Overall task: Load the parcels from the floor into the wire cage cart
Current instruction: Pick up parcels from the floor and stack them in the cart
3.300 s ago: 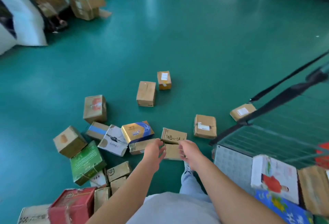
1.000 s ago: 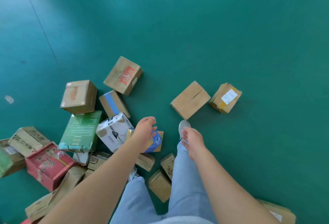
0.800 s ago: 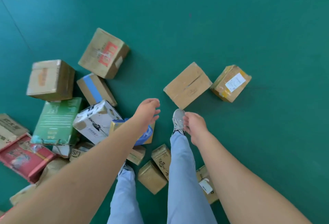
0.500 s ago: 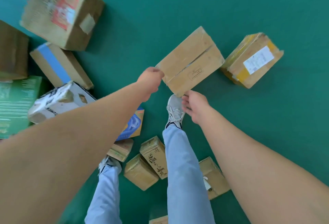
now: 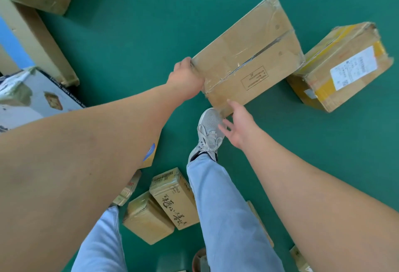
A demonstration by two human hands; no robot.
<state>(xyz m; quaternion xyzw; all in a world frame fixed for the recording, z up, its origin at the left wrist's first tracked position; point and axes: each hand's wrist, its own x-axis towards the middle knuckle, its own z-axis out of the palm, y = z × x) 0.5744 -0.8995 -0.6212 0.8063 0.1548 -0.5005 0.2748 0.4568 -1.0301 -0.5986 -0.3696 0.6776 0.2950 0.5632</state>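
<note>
- Bent low over the green floor [image 5: 151, 34], both arms reaching down to a plain brown parcel [image 5: 248, 55] taped along its centre seam.
- Left hand [image 5: 186, 77] clamped on the parcel's near left corner, fingers curled over the edge: grip grasping the parcel.
- Right hand [image 5: 237, 122] released, fingers spread and straight, fingertips touching or just short of the parcel's near lower edge; cannot tell which.
- Parcel apparently resting on the floor, perhaps tipped up slightly at the held corner; hard to tell.
- Grey sneaker [image 5: 209, 129] planted just beside the parcel's near corner, close under the right hand.
- Labelled parcel [image 5: 341, 66] with yellow tape lying just beside the first, to its right, very close or touching.
- More parcels around the legs: two small brown ones [image 5: 164, 207] side by side between the feet, a white printed box [image 5: 32, 99] at left, larger cartons at the upper left edge.
- Wire cage cart out of view.
- Step in hand, by judgement: picking up the next parcel, with many left on the floor, so loading far from finished.
- Next move calls for closing the right hand on the opposite edge, lifting level with both hands, clearing the sneaker and the neighbouring parcel, then turning toward the cart.
</note>
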